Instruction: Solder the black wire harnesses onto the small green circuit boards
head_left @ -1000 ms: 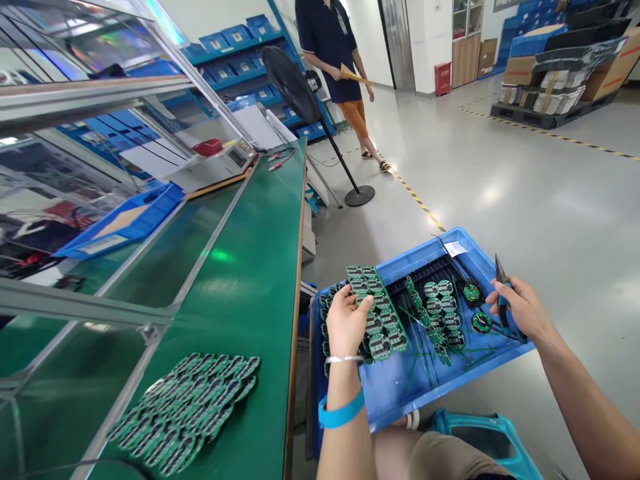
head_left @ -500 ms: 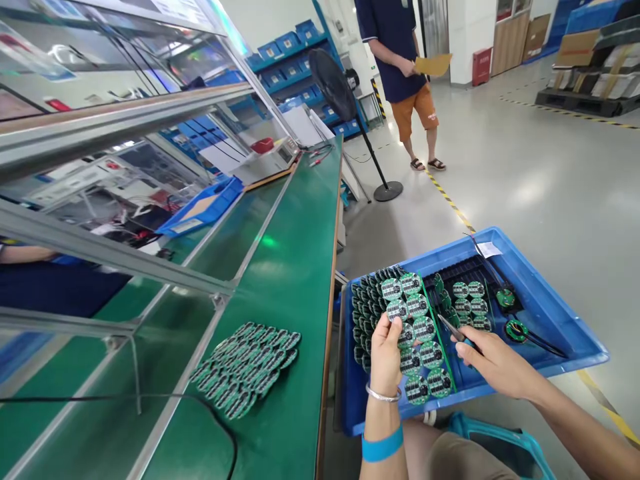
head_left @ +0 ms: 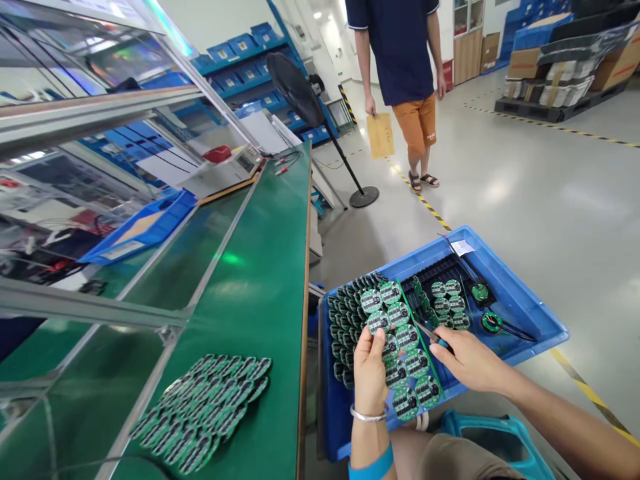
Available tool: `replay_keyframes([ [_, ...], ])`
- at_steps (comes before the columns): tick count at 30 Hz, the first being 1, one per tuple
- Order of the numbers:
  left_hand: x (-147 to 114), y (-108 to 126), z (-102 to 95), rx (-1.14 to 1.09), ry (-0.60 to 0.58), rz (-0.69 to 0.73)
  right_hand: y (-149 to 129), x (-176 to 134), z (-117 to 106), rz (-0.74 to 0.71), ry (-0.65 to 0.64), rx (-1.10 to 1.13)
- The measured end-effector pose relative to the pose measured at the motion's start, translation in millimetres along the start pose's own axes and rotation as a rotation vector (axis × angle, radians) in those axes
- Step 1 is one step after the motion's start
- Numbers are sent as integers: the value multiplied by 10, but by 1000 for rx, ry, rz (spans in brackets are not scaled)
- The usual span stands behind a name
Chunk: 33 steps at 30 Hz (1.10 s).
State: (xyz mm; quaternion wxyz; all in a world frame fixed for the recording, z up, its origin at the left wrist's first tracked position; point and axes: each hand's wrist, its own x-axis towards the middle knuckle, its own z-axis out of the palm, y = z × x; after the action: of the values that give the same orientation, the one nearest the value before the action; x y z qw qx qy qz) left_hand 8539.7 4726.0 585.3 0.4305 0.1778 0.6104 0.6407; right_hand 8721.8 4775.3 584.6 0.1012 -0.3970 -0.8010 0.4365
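One panel point(head_left: 406, 339), partly blocking the tray point(head_left: 544, 321), is pinched by left fingers point(head_left: 378, 344), pliers point(head_left: 426, 331) by right fingers point(head_left: 445, 356); boards point(head_left: 203, 407) are stacked on the table point(head_left: 265, 273), left.

"How's the light on your feed?"

"Bright. I see lit ceiling lamps point(head_left: 317, 15) far off, pale glare on the grey floor point(head_left: 540, 200) and a green glint on the bench point(head_left: 270, 287)."

"Shadows?"

"One soft patch, just right of the bench."

"Sharpness?"

"I get the held circuit boards point(head_left: 407, 337) fairly crisp; the left rack point(head_left: 125, 105) looks smeared, slanted by wide-lens distortion."
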Motion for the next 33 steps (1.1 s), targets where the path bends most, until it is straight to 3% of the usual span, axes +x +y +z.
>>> replay_keyframes([
  [11, -58, -20, 37, -1, -53, 14, 18, -11, -6, -10, -40, 86],
  [15, -67, -62, 65, -116, -49, 20, 37, 7, 25, -55, -129, 199],
  [19, -47, -101, 74, -292, -35, -72, 62, 54, 46, -70, -217, 254],
  [27, 125, 88, -121, -94, 81, -1, 159, 110, -23, 108, -23, -64],
  [33, 127, 73, -210, -41, 56, 14, 118, 42, -166, 114, -22, -47],
])
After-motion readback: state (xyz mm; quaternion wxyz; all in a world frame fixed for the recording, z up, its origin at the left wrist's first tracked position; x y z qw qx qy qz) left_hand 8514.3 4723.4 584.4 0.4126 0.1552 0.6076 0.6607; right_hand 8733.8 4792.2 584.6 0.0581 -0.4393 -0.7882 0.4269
